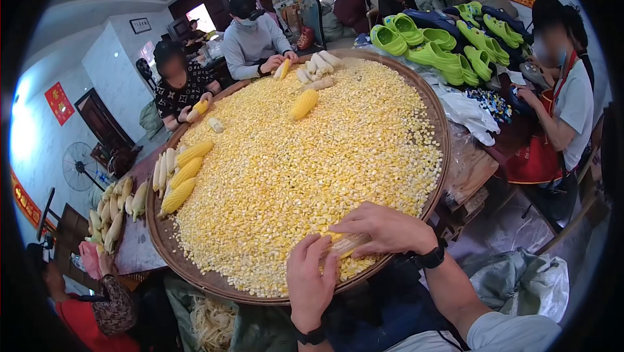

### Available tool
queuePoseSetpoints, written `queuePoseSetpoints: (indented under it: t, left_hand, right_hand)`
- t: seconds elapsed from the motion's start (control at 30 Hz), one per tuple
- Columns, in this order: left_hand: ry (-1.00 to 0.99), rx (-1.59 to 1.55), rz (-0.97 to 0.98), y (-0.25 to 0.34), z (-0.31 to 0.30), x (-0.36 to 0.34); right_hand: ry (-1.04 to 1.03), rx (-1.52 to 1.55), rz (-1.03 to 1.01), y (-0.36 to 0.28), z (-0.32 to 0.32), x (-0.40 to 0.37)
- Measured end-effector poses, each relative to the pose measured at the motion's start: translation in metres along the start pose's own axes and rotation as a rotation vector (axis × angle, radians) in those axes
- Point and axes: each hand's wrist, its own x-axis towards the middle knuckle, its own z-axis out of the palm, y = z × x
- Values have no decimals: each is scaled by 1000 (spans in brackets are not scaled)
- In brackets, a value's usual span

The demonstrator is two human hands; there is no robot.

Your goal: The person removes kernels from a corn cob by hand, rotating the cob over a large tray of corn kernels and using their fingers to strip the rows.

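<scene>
A wide, round tray of woven brown strips, with a shallow raised rim, holds a thick, grainy layer of loose yellow corn kernels. At the tray's near edge the person's two hands grip one pale corn cob just above the kernels. The left hand is curled shut around the cob's nearer end, and the right hand lies closed over its top, fingers bent down across it. Most of the cob is hidden under the fingers. A dark band sits on the right wrist.

On the tray's left side lie several plump yellow cobs beside slim, whitish stripped cobs. One more yellow cob rests on the kernels toward the far side, and pale bare cobs are heaped at the far rim. Outside the tray's left rim, a heap of dull, pale ears lies on the table.

Beyond the tray's far right rim, glossy green foam clogs are piled together. Other people sit around the tray: one in a grey top and one in a dark patterned top, both holding cobs at the far rim.
</scene>
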Motion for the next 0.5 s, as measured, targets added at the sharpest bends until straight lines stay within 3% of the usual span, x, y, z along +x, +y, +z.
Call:
queuePoseSetpoints:
  t: [0.5]
  left_hand:
    - [-56, 31, -6, -2, -1, -1]
  right_hand:
    - [6, -2, -10, -2, 1, 2]
